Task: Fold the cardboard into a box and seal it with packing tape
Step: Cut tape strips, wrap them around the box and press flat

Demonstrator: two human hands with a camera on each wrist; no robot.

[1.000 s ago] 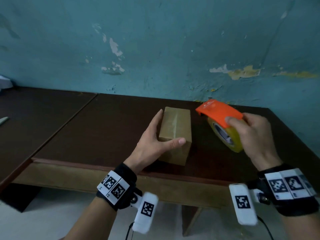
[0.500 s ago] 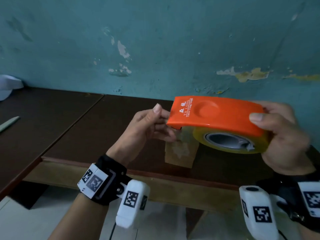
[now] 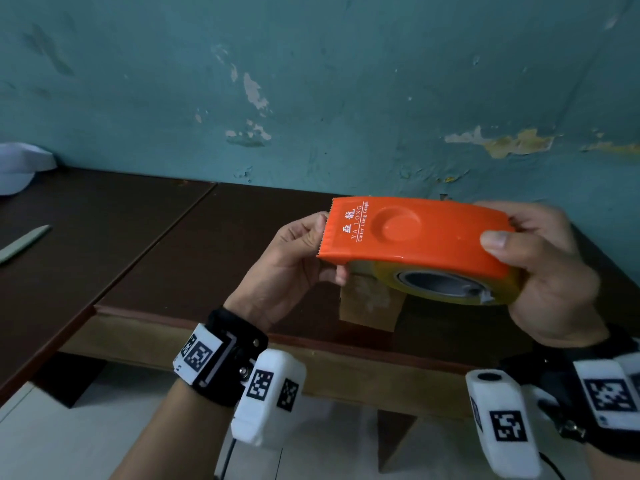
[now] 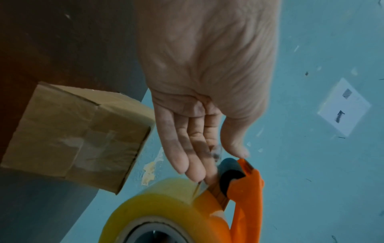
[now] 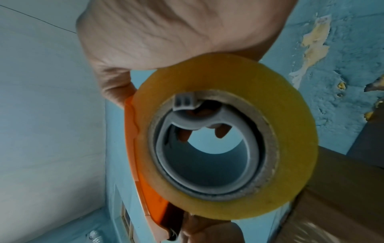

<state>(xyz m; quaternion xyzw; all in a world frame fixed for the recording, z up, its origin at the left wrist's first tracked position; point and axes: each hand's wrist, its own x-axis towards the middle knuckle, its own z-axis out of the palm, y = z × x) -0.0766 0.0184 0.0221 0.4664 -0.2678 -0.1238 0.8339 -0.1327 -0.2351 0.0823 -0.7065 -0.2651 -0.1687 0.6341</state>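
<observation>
My right hand (image 3: 509, 233) grips the back of an orange tape dispenser (image 3: 412, 233), thumb on top, and holds it level in the air above the table's front. A yellow tape roll (image 3: 446, 289) sits under its cover. My left hand (image 3: 320, 245) is at the serrated front end, where thumb and fingers (image 4: 195, 171) pinch the tape's loose end by the cutter. The closed cardboard box (image 3: 370, 306) stands on the table (image 3: 194, 271) below the dispenser, partly hidden by it. In the left wrist view, tape strips show on the box (image 4: 79, 136). The roll (image 5: 224, 136) fills the right wrist view.
A second dark table (image 3: 86, 216) adjoins on the left, with a white object (image 3: 20, 164) at its far corner and a pale flat tool (image 3: 24, 242). A peeling teal wall (image 3: 346, 98) rises right behind the tables. The table's front edge (image 3: 311, 341) lies just past my wrists.
My left hand let go of the box and rose to the dispenser's front end. My right hand lifted the dispenser from beside the box and turned it level, nearer to me.
</observation>
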